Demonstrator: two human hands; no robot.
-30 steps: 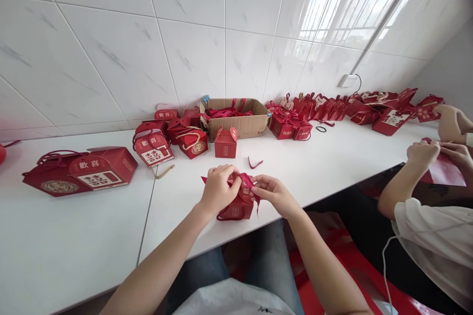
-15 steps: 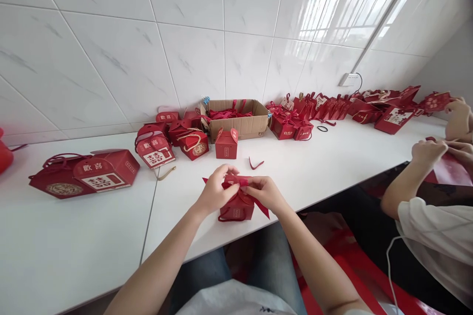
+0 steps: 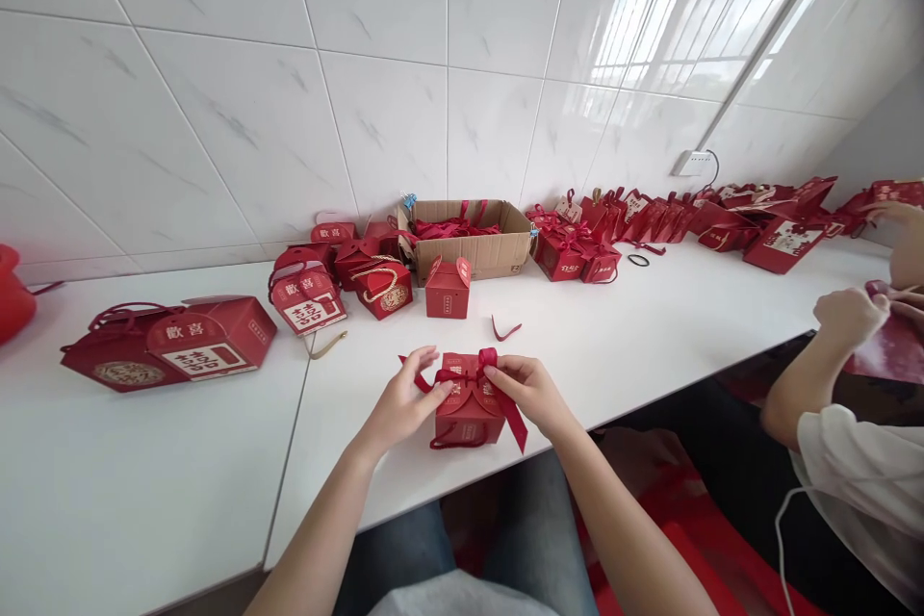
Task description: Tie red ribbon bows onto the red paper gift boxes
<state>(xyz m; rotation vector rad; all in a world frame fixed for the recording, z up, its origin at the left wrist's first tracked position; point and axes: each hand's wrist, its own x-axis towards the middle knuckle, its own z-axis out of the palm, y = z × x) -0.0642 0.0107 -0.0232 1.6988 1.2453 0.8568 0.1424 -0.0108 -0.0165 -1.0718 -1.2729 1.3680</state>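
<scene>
A small red gift box (image 3: 468,430) with a dark red cord handle stands before me near the table's front edge. Red ribbon (image 3: 488,358) crosses its lid, with a raised loop in the middle and a tail hanging over the right side. My right hand (image 3: 530,393) pinches this ribbon beside the loop. At the left of the lid, my left hand (image 3: 405,404) has the other side of the ribbon between thumb and fingers, its thumb close to the lid. The fingertips partly hide the ribbon there.
Behind stands a cardboard box (image 3: 498,255) full of red ribbons. Finished-looking red boxes (image 3: 570,250) line the wall to the right; more red boxes (image 3: 310,294) sit left. Loose cord pieces (image 3: 505,328) lie on the white table (image 3: 390,539). A co-worker's hand (image 3: 852,318) is at far right.
My left hand has moved left, away from the middle of the lid, and the loop and lid show more. My right hand stays on the ribbon. The view has shifted slightly.
</scene>
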